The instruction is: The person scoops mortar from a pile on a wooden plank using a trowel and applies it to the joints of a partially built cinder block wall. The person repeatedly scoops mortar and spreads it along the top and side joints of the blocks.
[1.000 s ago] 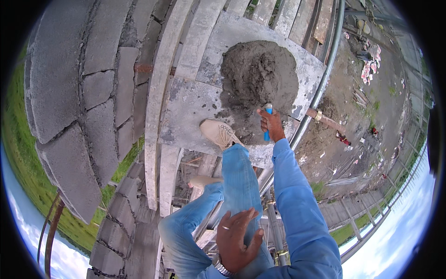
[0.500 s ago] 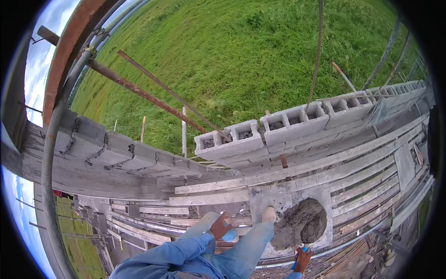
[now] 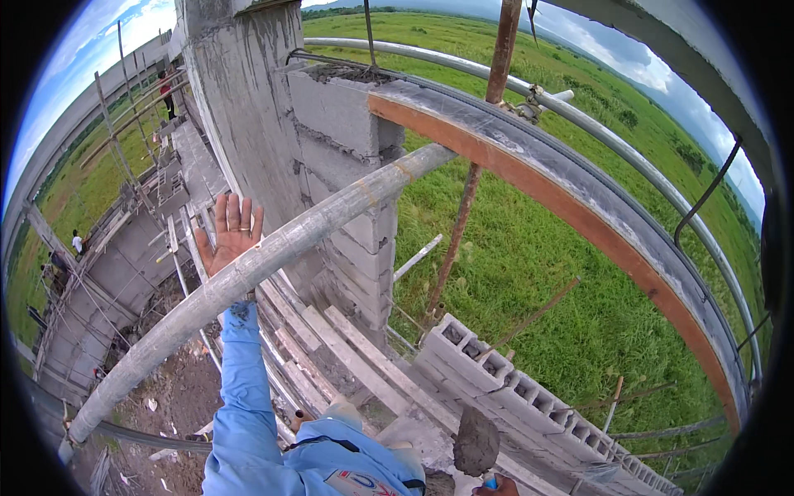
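Observation:
My left hand (image 3: 227, 240) is raised at the left with its fingers spread and nothing in it. A thick grey pipe (image 3: 281, 236) crosses in front of its palm and wrist; whether they touch I cannot tell. Low in the picture, my right hand (image 3: 499, 487) is wrapped round the blue handle of a trowel (image 3: 490, 479). Wet grey mortar (image 3: 476, 441) covers the trowel's blade. To its right runs a low wall of hollow concrete blocks (image 3: 513, 388). Ahead stands a taller block wall (image 3: 343, 178) with mortar joints.
A concrete column (image 3: 244, 124) adjoins the taller wall. Wooden planks (image 3: 364, 355) form a walkway beneath me. An orange-edged beam (image 3: 562, 215) and rusty bars (image 3: 459, 236) cross the right side. Other people, one in red (image 3: 166, 93), are far off at the left.
My view has swung up and left toward the column. My right hand has lifted the trowel, loaded with mortar, from the mortar pile. My left hand has risen from my knee, fingers spread.

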Action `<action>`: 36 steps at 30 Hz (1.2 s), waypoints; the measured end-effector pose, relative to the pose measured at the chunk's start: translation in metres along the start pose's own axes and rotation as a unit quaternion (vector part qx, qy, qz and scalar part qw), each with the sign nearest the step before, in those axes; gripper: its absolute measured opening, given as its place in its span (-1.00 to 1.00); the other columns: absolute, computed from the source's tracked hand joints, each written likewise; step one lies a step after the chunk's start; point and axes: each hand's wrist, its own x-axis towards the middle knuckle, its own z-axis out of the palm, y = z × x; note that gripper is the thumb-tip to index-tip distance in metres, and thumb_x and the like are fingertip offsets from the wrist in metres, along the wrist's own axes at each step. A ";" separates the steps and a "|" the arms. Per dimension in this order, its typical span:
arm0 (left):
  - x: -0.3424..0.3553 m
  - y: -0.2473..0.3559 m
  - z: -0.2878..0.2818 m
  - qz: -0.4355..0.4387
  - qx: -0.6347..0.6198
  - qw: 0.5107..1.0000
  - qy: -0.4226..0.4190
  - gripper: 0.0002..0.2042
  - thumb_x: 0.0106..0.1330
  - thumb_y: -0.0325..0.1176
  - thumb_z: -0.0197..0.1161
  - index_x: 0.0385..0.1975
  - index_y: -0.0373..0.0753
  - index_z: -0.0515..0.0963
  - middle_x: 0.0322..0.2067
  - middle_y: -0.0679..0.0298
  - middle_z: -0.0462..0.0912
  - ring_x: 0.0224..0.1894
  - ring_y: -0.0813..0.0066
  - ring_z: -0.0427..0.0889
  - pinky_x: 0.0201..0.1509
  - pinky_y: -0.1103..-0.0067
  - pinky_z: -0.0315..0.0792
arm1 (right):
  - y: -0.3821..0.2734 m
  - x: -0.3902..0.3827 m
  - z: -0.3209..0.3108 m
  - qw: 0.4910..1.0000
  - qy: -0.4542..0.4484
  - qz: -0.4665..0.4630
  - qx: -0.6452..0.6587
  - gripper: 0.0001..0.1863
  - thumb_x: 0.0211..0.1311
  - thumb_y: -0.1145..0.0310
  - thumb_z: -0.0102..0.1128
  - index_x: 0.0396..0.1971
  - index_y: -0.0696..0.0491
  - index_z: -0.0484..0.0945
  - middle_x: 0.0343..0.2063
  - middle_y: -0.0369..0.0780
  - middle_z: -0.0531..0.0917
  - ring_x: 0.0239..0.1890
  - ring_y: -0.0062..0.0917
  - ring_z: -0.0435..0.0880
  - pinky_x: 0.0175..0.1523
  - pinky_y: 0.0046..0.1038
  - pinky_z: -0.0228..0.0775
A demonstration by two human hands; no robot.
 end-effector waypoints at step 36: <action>0.003 0.056 0.062 -0.109 0.067 0.972 -0.196 -0.52 0.56 0.02 0.19 -0.62 -0.08 0.71 -0.56 0.43 0.70 -0.48 0.35 0.64 0.63 0.12 -0.03 | -1.137 0.131 0.026 0.771 0.245 -0.438 -0.392 -0.66 0.32 0.27 0.33 -0.05 0.21 0.60 -0.48 -0.11 0.65 -0.60 -0.40 0.58 -0.54 -0.21 0.36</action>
